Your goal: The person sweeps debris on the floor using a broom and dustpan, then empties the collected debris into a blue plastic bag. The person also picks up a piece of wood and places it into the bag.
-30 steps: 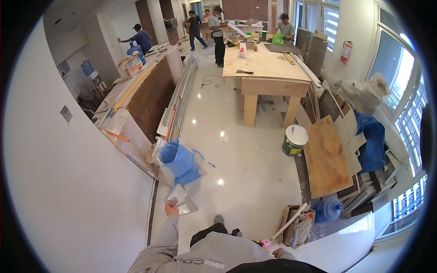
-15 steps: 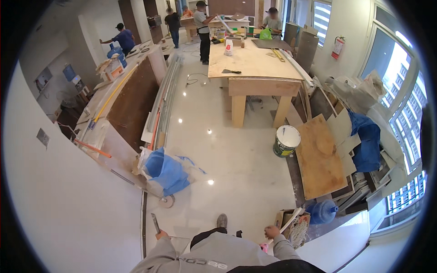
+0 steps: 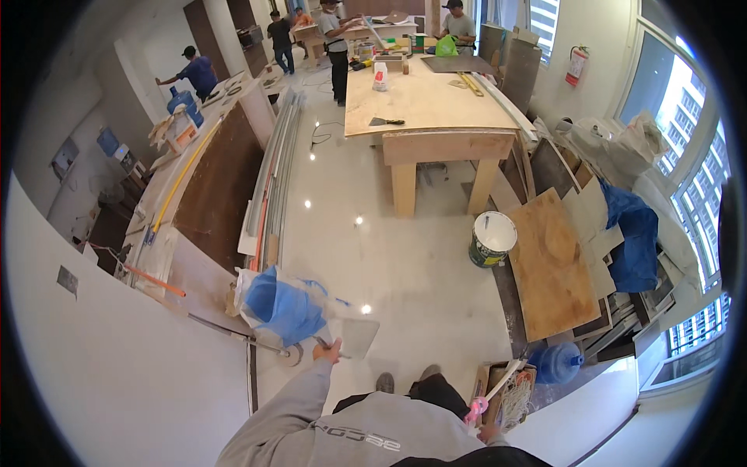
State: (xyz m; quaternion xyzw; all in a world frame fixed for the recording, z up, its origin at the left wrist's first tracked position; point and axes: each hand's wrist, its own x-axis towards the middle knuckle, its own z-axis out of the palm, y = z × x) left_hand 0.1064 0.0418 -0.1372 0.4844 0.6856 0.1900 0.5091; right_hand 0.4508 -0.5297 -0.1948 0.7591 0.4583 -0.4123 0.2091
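Note:
My left hand [image 3: 327, 352] is closed around the handle of a flat, grey, roughly rectangular plate [image 3: 360, 338], perhaps a trowel. It is held out low over the floor, just right of a sack with a blue lining [image 3: 282, 302]. My right hand [image 3: 490, 434] is low beside my body, near a pink object [image 3: 477, 408] and a long whitish strip [image 3: 507, 379]. Its fingers are too small and partly hidden to show a grip. A cardboard box [image 3: 483, 380] with pale stringy material [image 3: 516, 398] stands just beyond that hand.
A white-topped bucket [image 3: 493, 231] stands right of the walkway. Ahead is a wooden worktable [image 3: 436, 105] with a putty knife [image 3: 387, 121]. Boards [image 3: 548, 265] and a blue water jug [image 3: 557, 363] line the right side. Metal profiles [image 3: 282, 167] lie left. Several people work farther off.
My left hand has swung forward and right with the plate, toward the sack. My right hand has dropped back toward my body, and a second shoe has come into view.

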